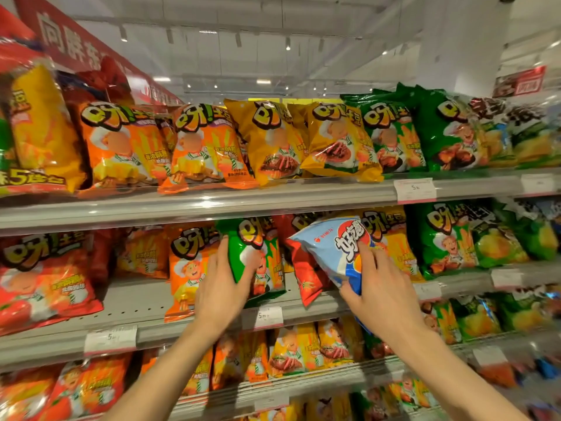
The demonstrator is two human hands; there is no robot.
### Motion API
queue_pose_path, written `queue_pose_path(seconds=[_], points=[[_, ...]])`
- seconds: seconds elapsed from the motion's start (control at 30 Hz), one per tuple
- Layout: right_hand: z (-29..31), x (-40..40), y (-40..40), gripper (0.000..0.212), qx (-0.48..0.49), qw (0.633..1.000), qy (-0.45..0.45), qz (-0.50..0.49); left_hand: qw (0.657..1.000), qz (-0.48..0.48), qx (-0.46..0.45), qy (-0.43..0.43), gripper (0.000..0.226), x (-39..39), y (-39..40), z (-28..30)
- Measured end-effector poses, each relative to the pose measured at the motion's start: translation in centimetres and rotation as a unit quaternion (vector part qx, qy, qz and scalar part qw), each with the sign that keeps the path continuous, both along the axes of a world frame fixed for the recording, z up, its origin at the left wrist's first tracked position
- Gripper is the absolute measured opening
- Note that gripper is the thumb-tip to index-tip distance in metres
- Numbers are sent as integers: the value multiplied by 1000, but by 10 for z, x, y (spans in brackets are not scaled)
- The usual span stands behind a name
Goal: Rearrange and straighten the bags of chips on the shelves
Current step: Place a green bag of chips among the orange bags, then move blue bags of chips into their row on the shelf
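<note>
Both hands are at the middle shelf [303, 311], each on a bag. The left hand [221, 287] curls round the lower edge of a green bag [243, 253], thumb on its face and fingers behind, holding it upright between an orange bag [188, 268] on its left and a red bag [303, 268] on its right. The grip looks meant to steady or lift it — it stands among orange and red bags, while the other green bags [440, 235] sit well to the right, so it is likely out of place.

The right hand [376, 287] grips a blue bag [337, 247], fingers spread over its front and thumb under its lower edge. The bag is tilted, top corner leaning left over the red bag, and it sits proud of the row. It is the only one of its kind in view, which suggests a stray being pulled out.

The top shelf [273, 199] carries leaning rows of orange, yellow and green bags. A price tag [414, 189] clips to its rail.
</note>
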State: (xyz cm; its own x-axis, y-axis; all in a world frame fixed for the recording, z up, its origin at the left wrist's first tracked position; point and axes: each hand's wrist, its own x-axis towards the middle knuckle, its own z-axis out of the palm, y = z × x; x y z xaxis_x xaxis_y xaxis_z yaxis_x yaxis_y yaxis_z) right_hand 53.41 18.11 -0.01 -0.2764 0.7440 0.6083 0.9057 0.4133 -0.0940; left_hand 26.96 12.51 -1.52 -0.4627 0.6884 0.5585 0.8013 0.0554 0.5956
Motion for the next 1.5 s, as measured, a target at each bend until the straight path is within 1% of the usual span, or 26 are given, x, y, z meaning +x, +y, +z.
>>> queue_pose_path(seconds=[0.1,0.17,0.23,0.3,0.37,0.43,0.5,0.57,0.63,0.67,0.7,0.73,0.8,0.87,0.93,1.03,1.07,1.13,1.23,1.37,1.5], points=[[-1,1,3,74,-1,1000,4,5,990,74,-43,113,85,3,14,-3],[-2,1,4,74,-7,1000,7,8,977,115,-73,165,84,1,26,-5],[-3,0,6,74,-10,1000,9,13,968,135,-77,198,82,-3,37,-9],[-4,-1,8,74,-9,1000,11,18,967,140,-81,199,81,-4,43,-11],[-6,-1,10,74,-7,1000,15,24,971,132,-96,177,84,-5,42,-12],[-7,0,10,74,-3,999,24,33,981,105,-82,142,85,-7,35,-15],[-7,0,9,74,-3,999,28,43,993,62,-27,92,79,-8,22,-17],[-4,-2,6,74,2,998,35,52,999,10,25,39,67,-3,5,-14],[-2,-7,-1,74,4,996,45,75,996,-66,30,-55,61,5,-12,-6],[0,-11,-5,75,2,995,50,91,984,-121,19,-126,64,11,-20,0],[0,-15,-10,75,-1,993,54,109,965,-172,7,-198,70,18,-27,6],[1,-20,-15,76,-5,991,56,125,946,-208,-12,-249,74,23,-33,11],[0,-32,-26,76,-9,987,56,151,919,-250,-50,-301,69,33,-40,19],[-2,-44,-38,77,-19,983,49,173,902,-265,-54,-337,59,39,-46,22],[-4,-55,-51,78,-40,979,45,195,888,-273,-30,-370,55,40,-50,21],[-8,-65,-65,78,-77,973,43,213,868,-279,4,-411,34,40,-60,18],[-10,-66,-69,79,-85,972,41,215,863,-282,10,-420,31,39,-62,15],[-13,-64,-73,82,-92,970,36,221,856,-283,12,-432,33,41,-67,12],[-16,-50,-75,92,-106,964,34,243,857,-270,22,-438,35,48,-71,8],[-15,-11,-67,94,-154,943,82,283,866,-256,35,-428,31,71,-67,3],[-15,53,-43,90,-221,920,178,272,870,-253,29,-423,23,120,-52,1]])
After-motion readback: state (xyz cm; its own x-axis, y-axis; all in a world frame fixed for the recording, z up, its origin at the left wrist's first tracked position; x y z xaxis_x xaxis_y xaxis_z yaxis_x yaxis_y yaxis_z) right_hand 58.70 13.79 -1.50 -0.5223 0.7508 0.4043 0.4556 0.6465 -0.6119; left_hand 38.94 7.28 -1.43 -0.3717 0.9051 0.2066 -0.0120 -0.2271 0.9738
